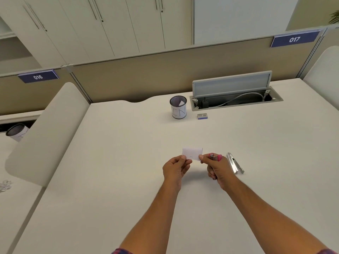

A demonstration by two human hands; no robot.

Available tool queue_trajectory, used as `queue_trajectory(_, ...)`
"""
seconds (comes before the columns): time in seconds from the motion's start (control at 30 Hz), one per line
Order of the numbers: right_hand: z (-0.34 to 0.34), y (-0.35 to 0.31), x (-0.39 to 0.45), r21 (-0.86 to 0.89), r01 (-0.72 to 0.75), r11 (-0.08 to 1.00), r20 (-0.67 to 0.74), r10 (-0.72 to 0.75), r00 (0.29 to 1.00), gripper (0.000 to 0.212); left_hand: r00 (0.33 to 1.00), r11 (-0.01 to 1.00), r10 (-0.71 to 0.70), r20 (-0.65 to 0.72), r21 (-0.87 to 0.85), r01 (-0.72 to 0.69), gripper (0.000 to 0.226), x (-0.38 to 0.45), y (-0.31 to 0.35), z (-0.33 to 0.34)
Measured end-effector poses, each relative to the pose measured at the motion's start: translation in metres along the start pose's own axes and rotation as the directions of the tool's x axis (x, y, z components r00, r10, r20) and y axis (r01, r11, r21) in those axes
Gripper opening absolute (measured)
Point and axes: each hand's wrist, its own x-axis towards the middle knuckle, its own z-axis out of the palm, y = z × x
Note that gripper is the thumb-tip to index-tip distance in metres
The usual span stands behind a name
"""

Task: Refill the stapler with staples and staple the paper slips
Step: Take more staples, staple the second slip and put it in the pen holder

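Observation:
A small white paper slip (192, 153) is held above the desk between both hands. My left hand (175, 168) pinches its left lower corner. My right hand (217, 170) pinches its right edge with thumb and forefinger and also holds a pink stapler (215, 157), whose metal front and pink tip stick out above the fingers. A faint staple mark shows near the slip's lower middle. A silver metal staple remover (235, 165) lies on the desk just right of my right hand.
A mesh cup marked "IN" (178, 109) with a paper slip inside stands at the back of the desk (128, 162). A small staple box (202, 116) lies beside it. Behind is an open cable hatch (236, 99). Padded dividers flank the desk.

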Motion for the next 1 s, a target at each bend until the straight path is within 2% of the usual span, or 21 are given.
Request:
queue_trajectory(0.17,0.013,-0.018,0.025,0.007,0.069,0.998,-0.083,-0.069,0.994,0.022,0.999,0.999,-0.023,-0.043,-0.034,0.021,0.011,0.021,0.006,0.021)
queue_trajectory(0.3,0.024,-0.035,0.057,-0.046,0.11,0.993,-0.162,-0.116,0.98,0.01,0.996,1.0,-0.016,-0.087,0.014,0.017,0.008,0.048,0.018,0.045)
queue_trajectory(0.4,0.032,-0.051,0.088,-0.162,0.155,0.975,-0.2,-0.186,0.962,0.01,0.989,0.991,0.064,-0.13,0.123,-0.048,0.009,0.077,0.031,0.061)
queue_trajectory(0.47,0.037,-0.062,0.108,-0.232,0.192,0.954,-0.209,-0.242,0.948,0.013,0.969,0.957,0.184,-0.163,0.253,-0.139,0.012,0.093,0.041,0.07)
queue_trajectory(0.57,0.047,-0.082,0.141,-0.289,0.238,0.927,-0.232,-0.309,0.922,0.013,0.888,0.814,0.429,-0.164,0.496,-0.301,0.011,0.119,0.062,0.083)
queue_trajectory(0.7,0.061,-0.113,0.178,-0.338,0.305,0.89,-0.254,-0.398,0.881,0.014,0.764,0.524,0.645,0.006,0.724,-0.448,0.025,0.145,0.09,0.097)
queue_trajectory(0.83,0.074,-0.136,0.215,-0.388,0.323,0.863,-0.288,-0.446,0.847,0.023,0.683,0.316,0.709,0.174,0.788,-0.528,0.034,0.168,0.105,0.108)
queue_trajectory(1.0,0.087,-0.142,0.251,-0.513,0.264,0.817,-0.281,-0.45,0.848,0.032,0.695,0.189,0.663,0.277,0.837,-0.514,0.039,0.194,0.107,0.105)
